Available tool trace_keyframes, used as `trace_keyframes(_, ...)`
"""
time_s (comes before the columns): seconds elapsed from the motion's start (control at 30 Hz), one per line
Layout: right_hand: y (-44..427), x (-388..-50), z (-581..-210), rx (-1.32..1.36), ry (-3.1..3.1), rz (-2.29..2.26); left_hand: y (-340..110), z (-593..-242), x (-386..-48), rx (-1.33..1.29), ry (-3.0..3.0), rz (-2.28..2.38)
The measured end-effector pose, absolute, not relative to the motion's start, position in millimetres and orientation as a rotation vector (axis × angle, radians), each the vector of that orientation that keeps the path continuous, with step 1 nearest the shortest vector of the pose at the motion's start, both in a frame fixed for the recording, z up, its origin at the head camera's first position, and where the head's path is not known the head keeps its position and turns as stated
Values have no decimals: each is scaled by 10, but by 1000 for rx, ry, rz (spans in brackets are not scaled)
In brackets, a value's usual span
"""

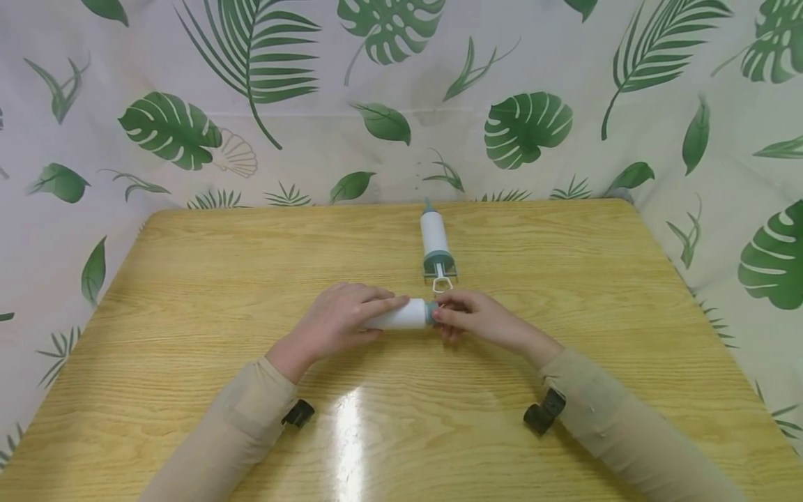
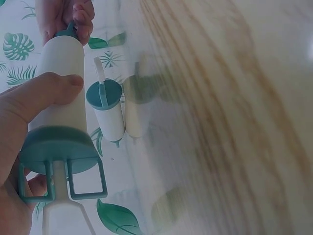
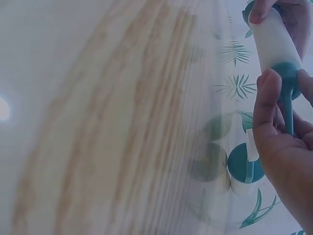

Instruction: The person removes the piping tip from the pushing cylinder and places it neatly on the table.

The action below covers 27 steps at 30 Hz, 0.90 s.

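A large plunger syringe (image 1: 408, 315) with a white barrel and teal ends lies crosswise between the two hands. The left hand (image 1: 335, 317) grips its barrel, thumb along the white side in the left wrist view. Near that hand are the teal end collar (image 2: 61, 147) with its square finger loops and a pale plunger handle (image 2: 66, 215). At the other end, the right hand (image 1: 483, 319) pinches the teal nozzle cap (image 3: 285, 73), whose thin tip (image 3: 288, 115) shows between the fingers. A second, similar syringe (image 1: 433, 233) lies just beyond, its handle towards the hands.
The wooden table (image 1: 219, 258) reaches back to a leaf-printed cloth (image 1: 301, 153). The second syringe's nozzle points at the table's back edge. Small black devices (image 1: 544, 413) sit at both sleeves.
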State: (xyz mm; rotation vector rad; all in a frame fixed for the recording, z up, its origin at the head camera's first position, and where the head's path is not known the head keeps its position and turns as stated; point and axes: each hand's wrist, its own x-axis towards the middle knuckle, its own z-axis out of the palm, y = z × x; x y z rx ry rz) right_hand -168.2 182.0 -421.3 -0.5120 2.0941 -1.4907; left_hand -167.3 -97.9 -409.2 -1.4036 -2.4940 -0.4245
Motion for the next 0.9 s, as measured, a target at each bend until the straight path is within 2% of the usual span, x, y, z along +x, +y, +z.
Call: trace_keyframes(0.9, 1909, -1689, -4240, -509, 2128, -1477, -1088, -4218, -1754, -1323, -2618, -464)
